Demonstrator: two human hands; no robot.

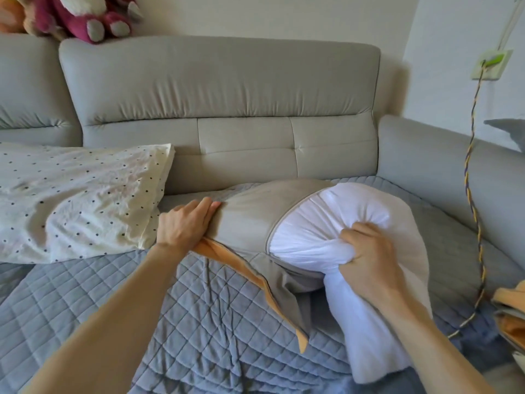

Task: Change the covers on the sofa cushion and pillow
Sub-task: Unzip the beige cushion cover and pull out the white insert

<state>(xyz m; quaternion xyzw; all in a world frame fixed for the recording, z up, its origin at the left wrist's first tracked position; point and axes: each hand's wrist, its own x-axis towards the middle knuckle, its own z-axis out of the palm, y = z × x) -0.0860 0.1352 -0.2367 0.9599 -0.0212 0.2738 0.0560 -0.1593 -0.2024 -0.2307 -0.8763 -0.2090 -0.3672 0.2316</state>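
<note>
A grey cushion cover (255, 214) with an orange underside lies on the sofa seat, its open end to the right. A white cushion insert (326, 223) sticks halfway out of that opening. My right hand (366, 254) grips a bunched fold of the white insert. My left hand (187, 220) rests on the cover's closed left end, fingers laid over the fabric and thumb tucked under its edge. A white pillow with black dots (76, 200) lies to the left on the seat.
The grey sofa backrest (221, 89) rises behind, its armrest (443, 166) at right. A blue quilted mat (199, 322) covers the seat. A braided cable (474, 194) hangs from a wall socket at right. Folded orange and grey fabric (511, 314) sits at the right edge. Plush toys (85, 15) sit on the backrest.
</note>
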